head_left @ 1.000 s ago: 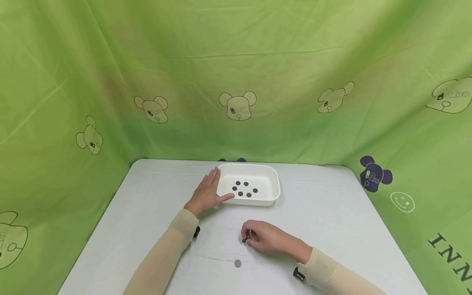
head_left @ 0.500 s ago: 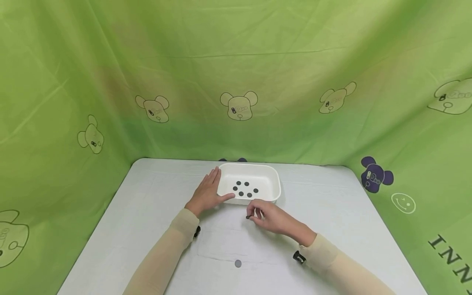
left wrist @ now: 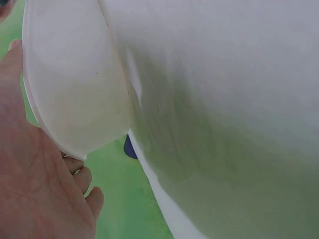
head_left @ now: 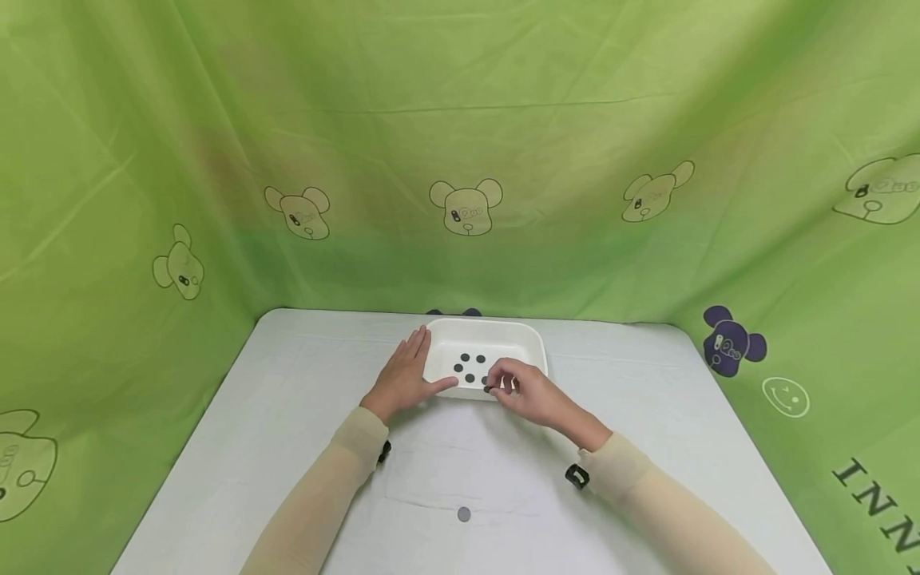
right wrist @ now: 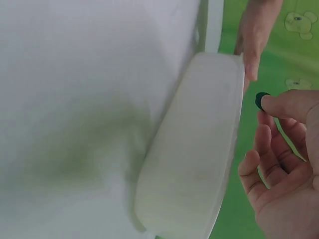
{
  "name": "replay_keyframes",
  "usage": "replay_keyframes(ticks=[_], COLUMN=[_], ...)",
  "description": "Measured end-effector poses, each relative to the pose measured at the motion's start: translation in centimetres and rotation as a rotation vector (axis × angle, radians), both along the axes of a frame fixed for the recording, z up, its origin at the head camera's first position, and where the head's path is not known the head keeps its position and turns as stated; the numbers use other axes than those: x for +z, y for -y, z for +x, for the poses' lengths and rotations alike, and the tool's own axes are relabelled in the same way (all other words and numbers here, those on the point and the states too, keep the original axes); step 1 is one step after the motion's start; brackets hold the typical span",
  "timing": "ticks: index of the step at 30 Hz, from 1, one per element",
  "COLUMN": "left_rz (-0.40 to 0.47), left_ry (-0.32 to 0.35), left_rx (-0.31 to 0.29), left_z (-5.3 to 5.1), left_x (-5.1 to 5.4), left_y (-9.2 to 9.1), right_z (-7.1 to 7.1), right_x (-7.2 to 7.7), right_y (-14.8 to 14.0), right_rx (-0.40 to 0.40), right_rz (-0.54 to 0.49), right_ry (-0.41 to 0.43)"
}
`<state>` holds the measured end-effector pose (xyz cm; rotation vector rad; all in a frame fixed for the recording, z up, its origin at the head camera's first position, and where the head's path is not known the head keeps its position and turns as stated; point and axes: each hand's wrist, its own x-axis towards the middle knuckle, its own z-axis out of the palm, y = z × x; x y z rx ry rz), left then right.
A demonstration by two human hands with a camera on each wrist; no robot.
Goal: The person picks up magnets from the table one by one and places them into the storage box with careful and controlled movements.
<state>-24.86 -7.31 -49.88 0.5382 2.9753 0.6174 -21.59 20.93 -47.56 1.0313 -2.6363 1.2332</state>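
Note:
A white plastic tray [head_left: 496,329] stands near the back of the table with several small dark round discs [head_left: 469,378] lying flat on its floor. My left hand [head_left: 404,378] rests on the tray's left end, fingers straight along the rim and thumb out over the front edge. Thumb and fingertips of my right hand [head_left: 530,393] pinch another small dark disc [right wrist: 260,101]. This hand is above the tray's front rim and covers part of the tray's right side. A grey disc [head_left: 463,514] lies on the table in front.
A white cloth covers the table [head_left: 618,383]. Green curtains [head_left: 460,271] printed with bear heads hang behind it and along both sides. Black bands [head_left: 577,477] are at both sleeve cuffs.
My right hand has carried the pinched dark disc from the middle of the table forward to the tray's front rim. My left hand and the tray have stayed in place.

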Motion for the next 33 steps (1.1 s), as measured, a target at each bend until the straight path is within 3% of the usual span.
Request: replay_keyframes(ticks=[19,33], left_rz=[-0.005,-0.010], left_ry=[0.006,0.010], left_rx=[0.002,-0.001], left_z=[0.0,0.1], left_x=[-0.1,0.1], left_y=[0.0,0.0], right_z=[-4.2,-6.9], right_x=[-0.4,-1.3], right_y=[-0.6,-0.7], right_rx=[-0.170,-0.207], right_rz=[0.052,0.091], right_ry=[0.062,0.122])
